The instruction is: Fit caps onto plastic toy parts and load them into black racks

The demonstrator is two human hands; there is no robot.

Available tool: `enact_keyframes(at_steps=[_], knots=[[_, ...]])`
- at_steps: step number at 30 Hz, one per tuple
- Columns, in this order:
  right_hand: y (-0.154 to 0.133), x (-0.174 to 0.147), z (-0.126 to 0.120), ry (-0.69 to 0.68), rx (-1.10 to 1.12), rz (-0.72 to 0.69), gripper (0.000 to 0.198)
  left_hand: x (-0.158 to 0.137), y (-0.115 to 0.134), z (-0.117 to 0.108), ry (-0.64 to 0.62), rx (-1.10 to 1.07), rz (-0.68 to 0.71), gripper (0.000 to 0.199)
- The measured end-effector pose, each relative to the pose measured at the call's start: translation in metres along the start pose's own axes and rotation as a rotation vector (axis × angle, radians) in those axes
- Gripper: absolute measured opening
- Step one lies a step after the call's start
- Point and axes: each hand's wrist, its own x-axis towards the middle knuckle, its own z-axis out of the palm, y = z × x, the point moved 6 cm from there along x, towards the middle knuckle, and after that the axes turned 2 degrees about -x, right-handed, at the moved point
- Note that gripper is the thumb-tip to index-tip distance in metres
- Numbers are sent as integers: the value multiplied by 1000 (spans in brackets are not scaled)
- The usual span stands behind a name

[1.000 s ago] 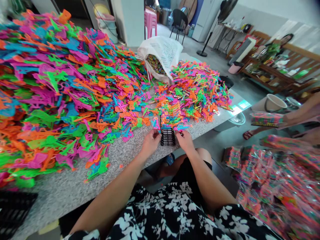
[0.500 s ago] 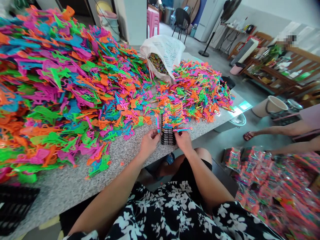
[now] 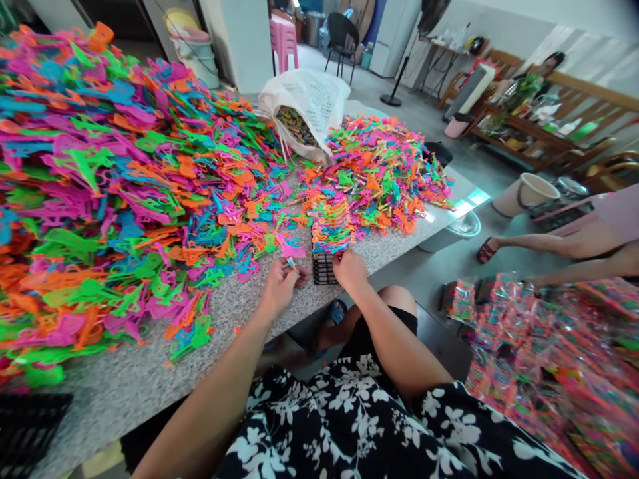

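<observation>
My left hand (image 3: 280, 287) is closed in a pinch, left of the black slotted rack (image 3: 324, 271). Between its thumb and fingers is a pink plastic piece (image 3: 293, 250) with a small whitish-blue end. My right hand (image 3: 351, 271) is at the rack's right edge, its fingertips closed on the end of a plastic piece (image 3: 327, 249) lying across the slots. Behind that piece, a stacked row of coloured plastic pieces (image 3: 332, 223) fills the rack's far part. The near slots show bare black bars.
A large heap of coloured plastic pieces (image 3: 124, 186) covers the table's left; a smaller heap (image 3: 389, 173) lies behind the rack. Beside it is an open white sack (image 3: 319, 100). Another black rack (image 3: 30, 426) sits at front left. Bagged pieces (image 3: 539, 339) cover the floor near another person's leg (image 3: 544, 246).
My left hand has moved left, away from the rack, with a pink piece in it. My right hand has shifted inward, and the piece it holds now lies across the rack.
</observation>
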Motion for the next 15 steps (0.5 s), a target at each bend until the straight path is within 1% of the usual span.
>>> enact_keyframes(at_steps=[2,3,8,10,13,15], knots=[[1,1,0,-24,7,-15,32,-3,5,-3,13,28,16,46],[2,1,1,-34,10,-22,31,-5,8,-3,2,36,17,45],[8,-2,4,-33,26,-75,29,-13,11,3,-136,6,-65,27],[10,-4,6,-25,45,-89,27,-15,8,6,-178,32,-75,25],[11,-5,7,-18,62,-85,27,-13,6,9,-207,146,-4,31],[12,-5,8,-22,58,-74,29,-10,9,6,-152,253,79,32]])
